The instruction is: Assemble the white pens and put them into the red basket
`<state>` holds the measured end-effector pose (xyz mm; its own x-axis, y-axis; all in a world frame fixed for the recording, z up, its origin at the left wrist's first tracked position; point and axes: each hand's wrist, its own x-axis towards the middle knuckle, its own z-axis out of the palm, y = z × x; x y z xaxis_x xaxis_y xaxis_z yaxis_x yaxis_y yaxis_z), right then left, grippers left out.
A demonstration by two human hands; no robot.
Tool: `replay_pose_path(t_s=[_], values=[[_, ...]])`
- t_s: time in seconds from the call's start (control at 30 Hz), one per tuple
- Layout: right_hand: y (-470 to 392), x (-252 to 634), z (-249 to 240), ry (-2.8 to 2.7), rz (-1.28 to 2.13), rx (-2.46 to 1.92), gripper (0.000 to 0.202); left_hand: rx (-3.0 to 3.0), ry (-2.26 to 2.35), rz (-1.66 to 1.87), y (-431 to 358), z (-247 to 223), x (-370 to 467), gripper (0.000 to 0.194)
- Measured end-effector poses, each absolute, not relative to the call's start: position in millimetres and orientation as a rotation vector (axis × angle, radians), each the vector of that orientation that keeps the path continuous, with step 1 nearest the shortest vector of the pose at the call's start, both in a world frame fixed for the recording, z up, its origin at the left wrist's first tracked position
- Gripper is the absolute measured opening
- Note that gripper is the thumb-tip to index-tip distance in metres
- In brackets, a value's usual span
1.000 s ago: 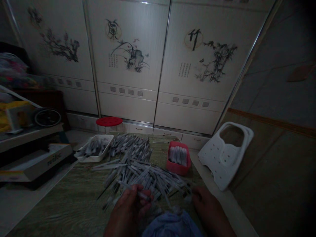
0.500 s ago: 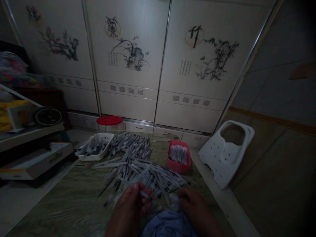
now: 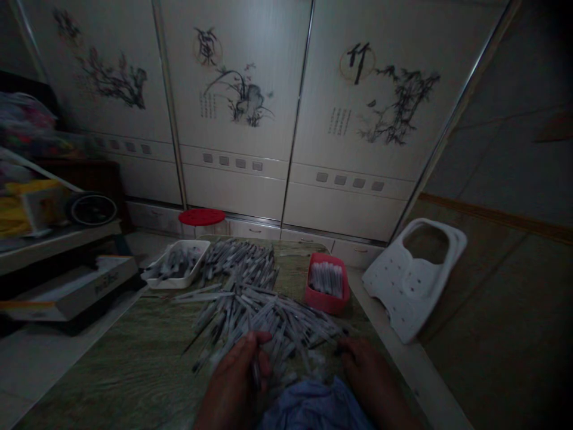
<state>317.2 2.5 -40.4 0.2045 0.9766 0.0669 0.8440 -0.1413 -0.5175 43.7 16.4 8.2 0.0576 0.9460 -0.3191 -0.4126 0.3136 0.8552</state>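
Note:
My left hand is closed around a pen, which points down with its dark end toward me. Just beyond it lies a large loose heap of clear-barrelled pens on the table. My right hand is at the heap's right edge, its fingers closed. A small dark bit shows at those fingertips, too dim to name. Between my hands, at the near edge, is a bunched blue cloth. Small pale pieces lie beside my right hand, their kind unclear.
On the wood-patterned table stand a white tray of small parts at the far left and a red box of upright pens at the right. Beyond are a red stool, a white plastic folded seat and a cluttered shelf.
The pen in my left hand has swung from lying slantwise to pointing steeply down. My right hand has shifted slightly right, away from the pale pieces.

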Motion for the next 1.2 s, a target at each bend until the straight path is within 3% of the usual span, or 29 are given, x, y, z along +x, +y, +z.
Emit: replay_pose_path(t_s=[0.37,0.73,1.07,1.2], values=[[1,320,-41,-1.746,0.443,-2.017,0.032,0.673,0.974,1.044,15,5,44,0.060],[-2,315,-29,-1.631,0.449,-2.015,0.016,0.751,0.958,0.936,17,-3,45,0.063],[-11,276,15,-0.840,1.181,-1.383,0.031,0.789,0.846,0.833,6,5,59,0.040],[-14,264,25,-0.673,1.328,-1.168,0.036,0.896,0.829,0.786,7,5,59,0.036]])
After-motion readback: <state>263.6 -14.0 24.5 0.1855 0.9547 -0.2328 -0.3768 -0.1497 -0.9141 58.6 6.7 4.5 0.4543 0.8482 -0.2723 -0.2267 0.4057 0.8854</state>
